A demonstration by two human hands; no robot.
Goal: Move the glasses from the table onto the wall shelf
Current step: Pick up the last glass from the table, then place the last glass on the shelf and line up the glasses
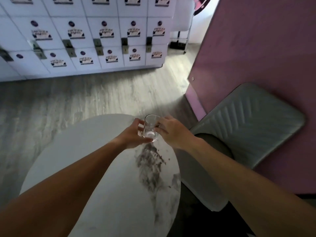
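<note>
We hold both bare forearms stretched forward, and they come together toward the middle. Our left hand (132, 134) is turned with the palm to the right, its fingers and thumb curled around the glass (150, 127). Our right hand (171, 131) is palm down, its fingers closed on the glass from the other side.

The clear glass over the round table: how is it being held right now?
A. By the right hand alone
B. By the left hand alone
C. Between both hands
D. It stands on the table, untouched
C: the clear glass sits between the left hand and the right hand, with fingers of each against its sides, above the far edge of the marble table.
</note>
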